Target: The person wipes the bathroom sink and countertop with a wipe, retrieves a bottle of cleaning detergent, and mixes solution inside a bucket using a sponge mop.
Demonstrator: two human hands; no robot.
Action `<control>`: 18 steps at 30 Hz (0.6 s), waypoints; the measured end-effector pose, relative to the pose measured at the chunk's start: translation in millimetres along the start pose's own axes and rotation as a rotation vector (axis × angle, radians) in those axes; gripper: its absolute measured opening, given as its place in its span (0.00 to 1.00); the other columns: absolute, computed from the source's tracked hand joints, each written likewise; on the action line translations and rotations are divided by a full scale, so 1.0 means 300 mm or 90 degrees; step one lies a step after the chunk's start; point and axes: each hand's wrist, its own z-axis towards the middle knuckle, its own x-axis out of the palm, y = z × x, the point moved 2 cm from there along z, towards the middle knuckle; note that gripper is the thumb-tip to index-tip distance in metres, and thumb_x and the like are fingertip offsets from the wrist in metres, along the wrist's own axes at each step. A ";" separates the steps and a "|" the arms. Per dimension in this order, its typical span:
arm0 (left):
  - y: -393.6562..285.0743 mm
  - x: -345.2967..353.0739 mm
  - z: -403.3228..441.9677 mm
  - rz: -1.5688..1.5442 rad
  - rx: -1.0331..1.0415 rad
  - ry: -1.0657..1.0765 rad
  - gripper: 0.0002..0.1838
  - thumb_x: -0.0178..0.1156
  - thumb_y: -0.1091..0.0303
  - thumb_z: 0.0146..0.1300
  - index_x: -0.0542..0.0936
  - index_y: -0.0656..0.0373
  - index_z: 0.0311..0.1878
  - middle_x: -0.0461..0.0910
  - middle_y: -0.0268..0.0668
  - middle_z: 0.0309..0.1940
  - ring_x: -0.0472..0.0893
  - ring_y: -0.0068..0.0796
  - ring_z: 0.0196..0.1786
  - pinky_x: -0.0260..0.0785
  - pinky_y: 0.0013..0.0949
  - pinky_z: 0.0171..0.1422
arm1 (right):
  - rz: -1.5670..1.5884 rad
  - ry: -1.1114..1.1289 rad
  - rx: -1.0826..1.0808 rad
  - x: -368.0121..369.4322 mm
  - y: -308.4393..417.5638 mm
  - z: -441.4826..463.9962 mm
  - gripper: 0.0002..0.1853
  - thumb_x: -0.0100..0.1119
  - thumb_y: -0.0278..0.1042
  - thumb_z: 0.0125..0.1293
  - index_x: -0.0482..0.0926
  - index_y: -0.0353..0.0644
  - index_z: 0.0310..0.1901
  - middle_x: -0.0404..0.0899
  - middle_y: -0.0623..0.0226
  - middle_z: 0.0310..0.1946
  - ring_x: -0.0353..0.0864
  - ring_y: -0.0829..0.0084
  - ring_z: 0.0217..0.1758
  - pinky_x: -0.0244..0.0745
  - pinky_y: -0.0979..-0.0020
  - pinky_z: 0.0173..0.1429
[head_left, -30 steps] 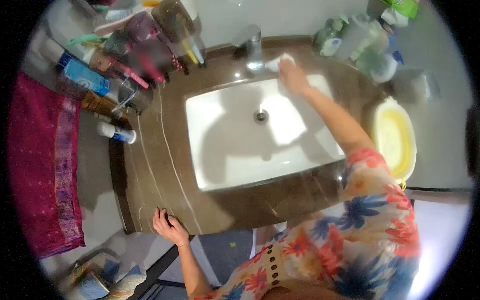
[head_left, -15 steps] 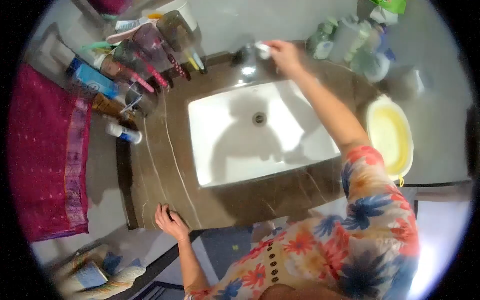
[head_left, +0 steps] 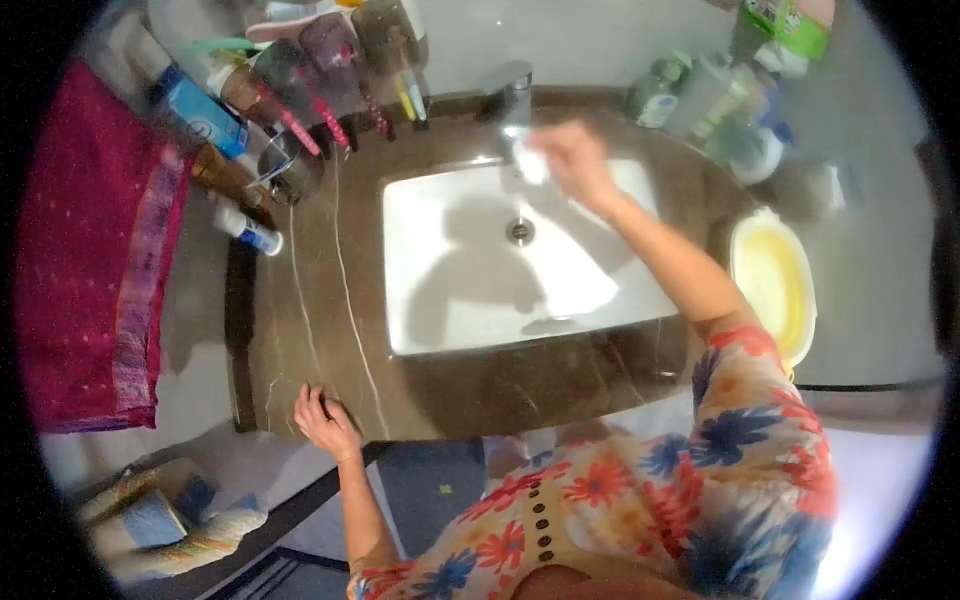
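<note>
1. Your right hand (head_left: 578,160) is blurred, but its fingers look pinched together on a white wad (head_left: 535,165). How firmly they press, you cannot tell from here.
2. The wad sits at the far side of the sink (head_left: 430,320), just in front of the faucet (head_left: 517,97). Whether it touches the metal is unclear.
3. It looks like thin cloth or tissue, so expect it light, soft and limp, with no stiffness to push against. If it is damp, it may turn slick or tear; its wetness does not show.
4. The best hold is likely a bunched fold at its middle, thumb against two or three fingertips. Taken by a loose corner, it would probably flop or slip free.
5. Your left hand (head_left: 325,428) is at the near left edge of the counter (head_left: 320,300), fingers loosely bent and a little apart, with nothing visible held.
6. Beyond the wad, the faucet is likely rigid and smooth, so soft material should mould around it but may slide on the shine.
7. Farther right stands a green pump bottle (head_left: 657,105), and on the right side is a yellow tub (head_left: 770,280). To the far left, the dark cups (head_left: 390,35) look light enough to tip if your sleeve catches them.
</note>
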 end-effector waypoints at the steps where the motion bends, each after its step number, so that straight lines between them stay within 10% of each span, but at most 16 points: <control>1: -0.006 -0.002 -0.003 -0.003 -0.004 0.002 0.14 0.47 0.68 0.55 0.74 0.59 0.43 0.69 0.42 0.53 0.64 0.46 0.56 0.52 0.44 0.61 | 0.007 -0.070 0.027 -0.031 -0.012 0.045 0.11 0.50 0.22 0.53 0.81 0.45 0.33 0.80 0.66 0.36 0.73 0.64 0.43 0.69 0.68 0.49; 13: -0.024 0.011 -0.006 -0.027 0.030 -0.008 0.15 0.46 0.66 0.57 0.73 0.61 0.45 0.70 0.45 0.52 0.65 0.46 0.55 0.53 0.46 0.60 | 0.077 0.073 -0.017 0.060 -0.103 -0.053 0.07 0.52 0.20 0.47 0.80 0.42 0.25 0.77 0.64 0.26 0.71 0.63 0.41 0.68 0.67 0.49; 18: -0.051 0.010 -0.006 -0.026 0.033 0.021 0.15 0.45 0.67 0.59 0.72 0.64 0.46 0.69 0.47 0.54 0.65 0.47 0.55 0.53 0.45 0.60 | -0.173 0.056 0.054 0.160 -0.444 -0.009 0.12 0.47 0.35 0.57 0.77 0.41 0.38 0.74 0.60 0.46 0.70 0.59 0.50 0.66 0.63 0.53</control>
